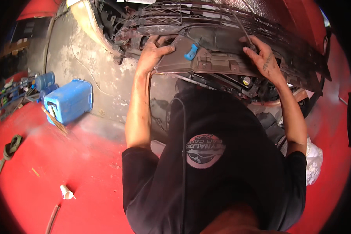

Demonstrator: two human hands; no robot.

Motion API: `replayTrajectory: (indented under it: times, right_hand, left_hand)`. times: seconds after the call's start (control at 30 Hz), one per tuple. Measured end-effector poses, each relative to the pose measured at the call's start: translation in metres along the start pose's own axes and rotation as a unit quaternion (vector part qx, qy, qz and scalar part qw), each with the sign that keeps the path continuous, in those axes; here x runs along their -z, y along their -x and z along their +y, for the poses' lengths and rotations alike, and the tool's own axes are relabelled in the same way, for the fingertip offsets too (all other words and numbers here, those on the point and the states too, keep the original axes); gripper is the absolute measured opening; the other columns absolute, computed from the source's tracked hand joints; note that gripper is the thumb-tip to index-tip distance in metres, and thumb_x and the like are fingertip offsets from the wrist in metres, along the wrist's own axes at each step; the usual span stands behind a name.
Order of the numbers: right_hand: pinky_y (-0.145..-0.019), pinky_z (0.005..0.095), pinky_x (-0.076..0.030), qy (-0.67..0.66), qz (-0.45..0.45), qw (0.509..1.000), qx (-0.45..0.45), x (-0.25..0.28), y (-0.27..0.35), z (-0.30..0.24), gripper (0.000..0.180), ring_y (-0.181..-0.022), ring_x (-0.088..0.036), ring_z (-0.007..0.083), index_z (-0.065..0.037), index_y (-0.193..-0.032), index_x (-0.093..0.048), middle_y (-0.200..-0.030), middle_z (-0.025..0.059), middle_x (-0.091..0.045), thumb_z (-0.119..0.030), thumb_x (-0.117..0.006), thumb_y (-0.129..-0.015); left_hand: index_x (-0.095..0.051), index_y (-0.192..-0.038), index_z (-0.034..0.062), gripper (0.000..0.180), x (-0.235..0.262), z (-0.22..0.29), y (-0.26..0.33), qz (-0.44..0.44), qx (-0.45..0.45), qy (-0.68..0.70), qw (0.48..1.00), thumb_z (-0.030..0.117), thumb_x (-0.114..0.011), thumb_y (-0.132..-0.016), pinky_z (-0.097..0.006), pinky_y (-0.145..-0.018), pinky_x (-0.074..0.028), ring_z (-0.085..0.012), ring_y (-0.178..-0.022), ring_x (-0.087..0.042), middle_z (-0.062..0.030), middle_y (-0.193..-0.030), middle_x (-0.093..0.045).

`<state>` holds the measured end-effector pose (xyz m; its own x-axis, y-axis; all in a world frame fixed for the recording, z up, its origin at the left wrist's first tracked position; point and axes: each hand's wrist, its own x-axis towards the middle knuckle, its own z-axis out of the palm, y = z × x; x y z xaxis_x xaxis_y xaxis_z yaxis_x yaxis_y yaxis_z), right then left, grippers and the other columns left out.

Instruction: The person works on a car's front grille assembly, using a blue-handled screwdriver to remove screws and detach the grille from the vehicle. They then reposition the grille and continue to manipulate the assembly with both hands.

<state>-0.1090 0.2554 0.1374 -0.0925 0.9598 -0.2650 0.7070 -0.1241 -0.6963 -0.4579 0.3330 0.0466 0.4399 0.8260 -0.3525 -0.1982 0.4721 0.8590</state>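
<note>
Currently, the left hand point(156, 54) and the right hand point(264, 59) are well apart, with a dark plastic panel point(174, 60) stretching between them. The left one is clamped on the panel's left end, its thumb along the near face. The right one is at the panel's right part, thumb and fingers bent; whether they grip it or only rest there cannot be told. Between the hands, nearer the left, a blue-handled tool point(192, 51) lies on the panel. Just beyond both hands runs a dark grille point(160, 20). Well to the left hand's left sits a blue bin point(72, 101).
</note>
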Motion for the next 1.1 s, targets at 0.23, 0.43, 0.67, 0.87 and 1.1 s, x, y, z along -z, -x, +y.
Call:
replayTrajectory:
  times: [0.23,0.43,0.67,0.87,1.1]
  right_hand:
    - [-0.083,0.0368,-0.050,0.089,0.014,0.988,0.124,0.027,0.020,0.009,0.045,-0.091,-0.065,0.0274,-0.006,-0.139,-0.058,-0.119,0.0158,-0.071,-0.012,-0.064,-0.095]
    - [-0.099,0.0435,-0.050,0.170,-0.028,0.971,0.168,0.071,0.038,-0.014,0.048,-0.116,-0.065,0.0385,-0.004,-0.140,-0.057,-0.128,0.0186,-0.068,-0.007,-0.064,-0.092]
    - [-0.098,0.0466,-0.051,0.161,-0.026,0.979,0.124,0.077,0.061,-0.028,0.042,-0.116,-0.064,0.0421,-0.001,-0.133,-0.062,-0.126,0.0220,-0.067,-0.007,-0.064,-0.091]
    - [-0.093,0.0470,-0.052,0.182,-0.073,0.979,0.057,0.068,0.113,-0.033,0.041,-0.107,-0.066,0.0436,-0.001,-0.131,-0.063,-0.115,0.0221,-0.071,-0.006,-0.063,-0.090]
    - [-0.091,0.0462,-0.052,0.145,-0.078,0.986,-0.004,0.044,0.140,-0.040,0.040,-0.106,-0.066,0.0434,0.000,-0.131,-0.063,-0.115,0.0226,-0.070,-0.008,-0.064,-0.092]
  left_hand:
    - [-0.047,-0.136,-0.0140,0.068,0.016,-0.022,-0.017,0.071,-0.017,0.026,0.997,-0.008,-0.075,-0.075,-0.030,-0.094,-0.056,-0.0273,-0.116,-0.066,-0.0253,-0.142,-0.056]
    - [-0.062,-0.126,-0.0141,0.053,0.008,-0.012,-0.021,0.033,0.005,-0.024,0.999,-0.003,-0.078,-0.077,-0.028,-0.086,-0.056,-0.0208,-0.098,-0.071,-0.0197,-0.119,-0.071]
    - [-0.066,-0.123,-0.0133,0.048,0.015,-0.025,-0.030,0.040,-0.011,-0.067,0.997,0.001,-0.076,-0.078,-0.027,-0.086,-0.055,-0.0192,-0.095,-0.071,-0.0178,-0.117,-0.072]
    - [-0.063,-0.125,-0.0137,0.050,0.005,-0.025,-0.030,0.051,0.003,0.033,0.998,0.001,-0.073,-0.078,-0.028,-0.091,-0.054,-0.0216,-0.105,-0.069,-0.0197,-0.123,-0.069]
    - [-0.054,-0.136,-0.0126,0.056,-0.002,-0.018,-0.027,0.053,0.042,0.032,0.997,0.001,-0.068,-0.084,-0.031,-0.100,-0.051,-0.0252,-0.116,-0.066,-0.0201,-0.131,-0.066]
